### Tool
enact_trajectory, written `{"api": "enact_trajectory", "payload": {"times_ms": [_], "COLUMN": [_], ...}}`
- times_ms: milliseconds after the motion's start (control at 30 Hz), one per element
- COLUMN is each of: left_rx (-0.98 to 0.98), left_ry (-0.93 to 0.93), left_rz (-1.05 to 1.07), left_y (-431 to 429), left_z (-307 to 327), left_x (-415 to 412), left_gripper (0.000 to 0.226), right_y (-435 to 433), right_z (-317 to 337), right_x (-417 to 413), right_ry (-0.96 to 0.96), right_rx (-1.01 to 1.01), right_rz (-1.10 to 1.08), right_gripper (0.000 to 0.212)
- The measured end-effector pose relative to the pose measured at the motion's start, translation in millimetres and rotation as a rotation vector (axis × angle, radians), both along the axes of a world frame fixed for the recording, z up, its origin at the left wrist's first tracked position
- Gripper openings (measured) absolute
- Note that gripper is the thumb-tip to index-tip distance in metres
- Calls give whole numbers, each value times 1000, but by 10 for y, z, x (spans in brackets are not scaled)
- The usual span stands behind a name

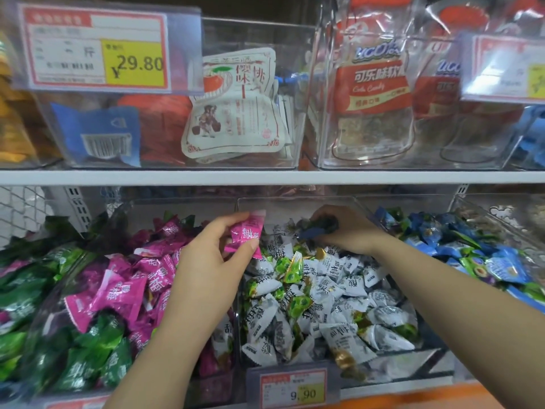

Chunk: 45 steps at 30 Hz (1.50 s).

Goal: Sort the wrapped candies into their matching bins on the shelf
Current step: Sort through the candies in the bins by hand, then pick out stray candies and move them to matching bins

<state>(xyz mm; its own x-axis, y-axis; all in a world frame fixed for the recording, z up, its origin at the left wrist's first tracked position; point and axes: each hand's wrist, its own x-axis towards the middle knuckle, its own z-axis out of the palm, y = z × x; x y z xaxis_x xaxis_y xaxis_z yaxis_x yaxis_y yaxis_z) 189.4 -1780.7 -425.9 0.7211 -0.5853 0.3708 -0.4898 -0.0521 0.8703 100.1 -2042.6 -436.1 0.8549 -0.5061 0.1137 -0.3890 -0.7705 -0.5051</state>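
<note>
My left hand (211,252) pinches a pink wrapped candy (246,233) above the divide between the pink-candy bin (126,278) and the middle bin (324,290). The middle bin holds mostly white-wrapped candies with a few green ones mixed in. At the back of that bin my right hand (351,231) grips a dark blue wrapped candy (317,230). To the right stands a bin of blue candies (477,255).
Green candies (44,335) fill the bin at far left. A price tag (293,389) reading 9.90 hangs on the middle bin's front. The upper shelf (265,176) carries clear bins of bagged sweets and a 29.80 tag (97,45).
</note>
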Motion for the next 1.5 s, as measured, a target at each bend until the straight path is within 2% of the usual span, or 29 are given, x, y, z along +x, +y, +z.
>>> {"api": "enact_trajectory", "payload": {"times_ms": [167,300,500,667,900,1000,1200,1300,1433,1500], "left_rx": [-29,-26,65,119,74,28,47,49,27,11], "left_ry": [8,-14,-122,-17,100,123,103,111,16,1], "left_rz": [-4,3,-90,-349,-433,-401,-400,-397,-350,-309], "left_y": [13,23,-1,-19,-103,-199,-366,-383,-440,-446], "left_z": [38,90,150,161,190,157,72,88,53,32], "left_x": [-22,-57,-202,-452,-654,-717,-827,-884,-921,-914], "left_gripper": [32,27,23,35,28,21,23,27,23,22], "right_y": [131,477,1046,1296,1316,1259,1117,1099,1079,1008], "right_z": [122,359,439,445,378,318,266,232,243,285], "right_x": [-55,-286,-702,-931,-1183,-1290,-1421,-1425,-1489,-1579], "right_ry": [-120,-270,-269,-292,-341,-338,-331,-342,-342,-333], "right_rx": [-110,-18,76,147,211,206,230,256,326,293], "right_rz": [20,62,176,216,169,131,73,79,104,56], "right_gripper": [25,31,35,43,49,53,42,44,47,42]}}
